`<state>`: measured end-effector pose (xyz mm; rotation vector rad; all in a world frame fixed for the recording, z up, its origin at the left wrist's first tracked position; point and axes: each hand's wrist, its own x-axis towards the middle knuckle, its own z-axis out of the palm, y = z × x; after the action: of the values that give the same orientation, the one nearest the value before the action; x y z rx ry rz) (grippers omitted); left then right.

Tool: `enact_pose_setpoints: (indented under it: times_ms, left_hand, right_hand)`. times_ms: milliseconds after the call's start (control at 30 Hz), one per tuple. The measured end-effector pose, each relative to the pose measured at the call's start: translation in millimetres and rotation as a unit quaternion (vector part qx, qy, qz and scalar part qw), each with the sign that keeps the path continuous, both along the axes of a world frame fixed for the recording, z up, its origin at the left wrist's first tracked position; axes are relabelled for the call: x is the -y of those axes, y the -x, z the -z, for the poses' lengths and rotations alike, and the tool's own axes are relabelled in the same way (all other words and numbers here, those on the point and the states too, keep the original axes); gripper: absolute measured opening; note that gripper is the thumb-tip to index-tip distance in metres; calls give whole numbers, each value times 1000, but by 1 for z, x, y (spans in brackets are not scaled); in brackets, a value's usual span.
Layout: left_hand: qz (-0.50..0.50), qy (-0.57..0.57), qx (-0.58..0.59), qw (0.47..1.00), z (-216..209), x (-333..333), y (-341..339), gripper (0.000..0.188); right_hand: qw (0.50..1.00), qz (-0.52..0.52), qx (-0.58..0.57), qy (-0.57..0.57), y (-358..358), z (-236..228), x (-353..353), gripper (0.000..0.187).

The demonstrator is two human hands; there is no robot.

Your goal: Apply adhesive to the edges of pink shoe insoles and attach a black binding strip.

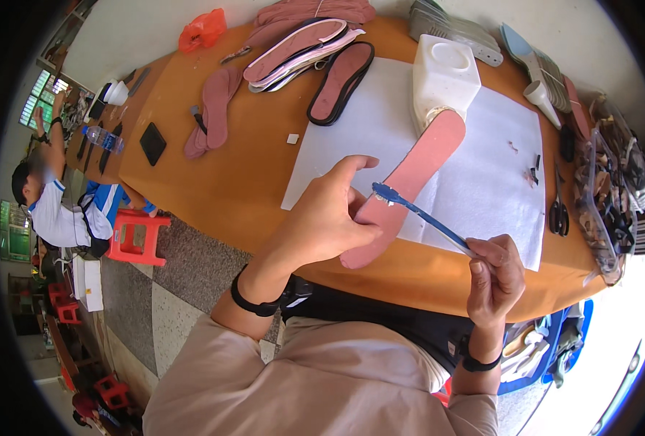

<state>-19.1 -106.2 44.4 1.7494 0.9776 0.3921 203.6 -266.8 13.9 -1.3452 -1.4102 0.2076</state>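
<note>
My left hand (330, 214) grips a pink insole (430, 156) by its edge, tilted over the front of the table. Between thumb and fingers, my right hand (495, 280) holds a slim blue brush (431, 220), shaped like a toothbrush. The brush head, smeared with something white, meets the insole's surface near my left fingers. Behind the insole's far end is a white plastic bottle (446, 76), its mouth crusted with white residue. A white sheet (497, 182) lies under the bottle.
Stacked insoles (297, 54), a black-edged insole (342, 83) and loose pink insoles (217, 109) lie at the back and left. Scissors (558, 203) and a clear tub of scraps (598, 196) sit on the right. A person (68, 211) is beyond the table's left end, near a red stool (137, 236).
</note>
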Motion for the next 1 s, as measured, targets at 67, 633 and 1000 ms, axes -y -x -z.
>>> enact_pose_setpoints:
  times_ms: [67, 633, 1000]
  left_hand:
    - [5, -1, 5, 1000, 0, 1, 0, 79]
    - [62, 67, 12, 996, 8, -2, 8, 79]
    - [71, 69, 5, 995, 10, -5, 11, 78]
  right_hand:
    - [1000, -2, 6, 6, -1, 1, -1, 14]
    - [999, 30, 20, -20, -7, 1, 4, 14]
    - [998, 34, -52, -14, -9, 4, 8, 16]
